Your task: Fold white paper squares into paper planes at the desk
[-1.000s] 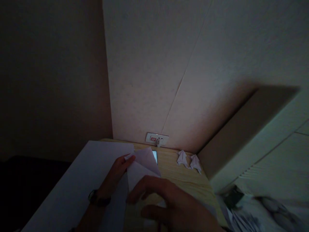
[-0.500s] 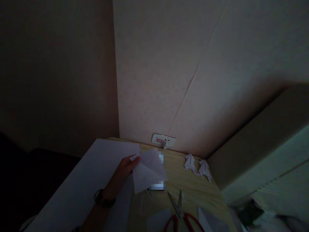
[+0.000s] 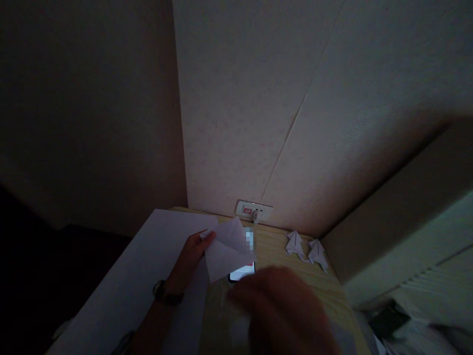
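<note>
My left hand (image 3: pixel 197 246), with a dark watch on its wrist, pinches the left corner of a creased square of white paper (image 3: pixel 225 251). The sheet is held up over a phone (image 3: pixel 242 272) with a lit screen, covering part of it. Low in the view, my right hand (image 3: pixel 284 310) is smeared by motion; its fingers cannot be made out clearly, nor whether they hold anything. It covers the spot where the scissors lay.
Two folded white paper figures (image 3: pixel 294 245) lie by the wall on the wooden tabletop (image 3: pixel 271 246). A large white sheet (image 3: pixel 155 246) spreads over the left side. A wall socket (image 3: pixel 254 210) with a plug sits behind. A pale cabinet-like block (image 3: pixel 399 222) borders the right.
My right hand has come into view from below, over the scissors. My left hand still grips the paper, which has shifted slightly, showing more of the phone's lower end.
</note>
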`<state>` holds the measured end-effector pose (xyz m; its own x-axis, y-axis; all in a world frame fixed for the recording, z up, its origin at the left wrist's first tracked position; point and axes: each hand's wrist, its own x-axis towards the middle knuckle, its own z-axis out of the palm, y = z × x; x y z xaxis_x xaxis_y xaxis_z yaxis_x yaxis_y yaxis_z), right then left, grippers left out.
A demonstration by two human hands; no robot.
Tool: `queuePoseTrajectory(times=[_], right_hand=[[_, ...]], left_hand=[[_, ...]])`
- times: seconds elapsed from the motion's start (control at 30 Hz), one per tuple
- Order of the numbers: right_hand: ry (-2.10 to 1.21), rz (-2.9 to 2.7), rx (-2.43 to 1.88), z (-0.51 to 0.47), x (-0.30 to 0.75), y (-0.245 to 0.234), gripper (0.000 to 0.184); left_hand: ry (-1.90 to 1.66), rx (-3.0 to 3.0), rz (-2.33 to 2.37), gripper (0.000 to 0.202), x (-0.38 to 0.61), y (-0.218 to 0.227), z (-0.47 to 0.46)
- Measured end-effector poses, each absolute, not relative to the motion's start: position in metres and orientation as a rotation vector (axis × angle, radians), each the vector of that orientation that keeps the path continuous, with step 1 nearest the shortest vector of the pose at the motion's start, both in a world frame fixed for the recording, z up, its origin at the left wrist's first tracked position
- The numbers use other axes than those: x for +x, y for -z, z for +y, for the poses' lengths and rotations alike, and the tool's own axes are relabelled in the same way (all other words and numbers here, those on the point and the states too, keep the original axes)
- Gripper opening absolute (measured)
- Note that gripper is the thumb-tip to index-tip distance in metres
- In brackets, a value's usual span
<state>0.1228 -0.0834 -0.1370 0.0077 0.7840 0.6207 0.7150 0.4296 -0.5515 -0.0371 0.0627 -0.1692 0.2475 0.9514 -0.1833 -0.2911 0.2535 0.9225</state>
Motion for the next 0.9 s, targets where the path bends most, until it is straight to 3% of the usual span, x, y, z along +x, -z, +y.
queuePoseTrajectory(times=[0.1,0.23,0.4,0.6,0.9], right_hand=[[-0.052,-1.410,-1.486,-0.029,0.139,0.125,0.023],[-0.193,-1.329,-1.530,0.002,0.150,0.158,0.026],[-0.538,-1.343,-1.455,-0.004,0.133,0.181,0.031],[-0.703,-1.163,-1.460,-0.005,0.131,0.185,0.041],[-0.706,-0.990,-1.413,-0.002,0.137,0.203,0.038]], left_hand=[[-1.229,0.789,0.937,0.037,-0.039,0.166,0.064],[-1.269,0.793,0.918,0.042,-0.040,0.170,0.066],[-1.084,0.908,0.947,0.039,-0.032,0.176,0.064],[-1.003,0.981,0.923,0.036,-0.025,0.177,0.063],[-1.243,1.091,0.872,0.034,-0.048,0.142,0.063]])
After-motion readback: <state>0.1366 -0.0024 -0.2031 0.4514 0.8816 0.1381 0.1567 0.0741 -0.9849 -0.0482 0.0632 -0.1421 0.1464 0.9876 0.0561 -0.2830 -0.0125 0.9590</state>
